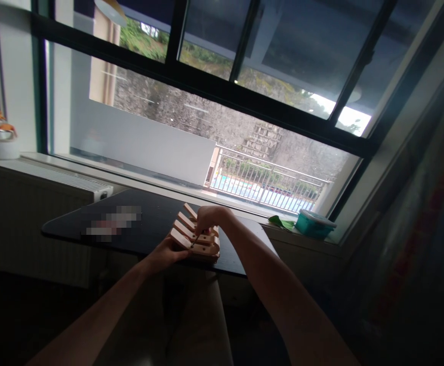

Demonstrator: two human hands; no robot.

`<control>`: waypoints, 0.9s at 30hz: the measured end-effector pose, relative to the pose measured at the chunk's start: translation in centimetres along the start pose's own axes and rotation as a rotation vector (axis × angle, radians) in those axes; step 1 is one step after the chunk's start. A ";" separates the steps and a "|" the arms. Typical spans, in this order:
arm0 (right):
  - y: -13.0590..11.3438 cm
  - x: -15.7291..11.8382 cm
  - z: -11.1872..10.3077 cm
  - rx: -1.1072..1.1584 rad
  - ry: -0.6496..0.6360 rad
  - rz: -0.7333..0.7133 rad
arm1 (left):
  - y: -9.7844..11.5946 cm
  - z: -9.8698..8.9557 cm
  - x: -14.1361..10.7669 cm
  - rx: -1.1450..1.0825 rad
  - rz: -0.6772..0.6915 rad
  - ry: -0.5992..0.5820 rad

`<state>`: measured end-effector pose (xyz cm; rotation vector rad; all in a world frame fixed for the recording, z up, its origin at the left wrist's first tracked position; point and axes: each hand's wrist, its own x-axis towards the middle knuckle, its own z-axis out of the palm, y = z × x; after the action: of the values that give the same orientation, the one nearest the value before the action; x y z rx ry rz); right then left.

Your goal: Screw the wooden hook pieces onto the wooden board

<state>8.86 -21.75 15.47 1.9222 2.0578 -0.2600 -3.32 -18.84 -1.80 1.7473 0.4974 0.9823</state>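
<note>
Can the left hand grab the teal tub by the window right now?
Probably not easily: the left hand is on the wooden piece, and the right arm lies between it and the teal tub.

Wooden slats point(180, 238) look smooth (rather matt); the teal box point(313, 224), plastic.

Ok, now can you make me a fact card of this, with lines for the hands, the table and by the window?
Left hand: holding a slatted wooden piece
Right hand: gripping a thin tool, its tip down at the wood
Table: dark, under the window
Windowsill: teal box, green leaf-shaped thing beside it
Left side: radiator
Outside: metal railing
</note>
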 end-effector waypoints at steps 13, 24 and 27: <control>2.1 -2.6 1.5 0.094 0.184 -0.215 | -1.2 0.4 -0.4 0.475 0.060 0.247; 5.3 -2.1 4.6 0.397 0.465 -0.221 | -0.5 -1.6 2.6 0.395 0.132 0.133; 5.4 -2.4 6.8 0.461 0.623 -0.178 | 0.0 -1.7 4.0 0.506 0.244 0.200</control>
<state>15.03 -25.85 10.41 2.3002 2.7764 -0.2033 -2.38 -14.94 0.01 2.2088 0.7191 1.2916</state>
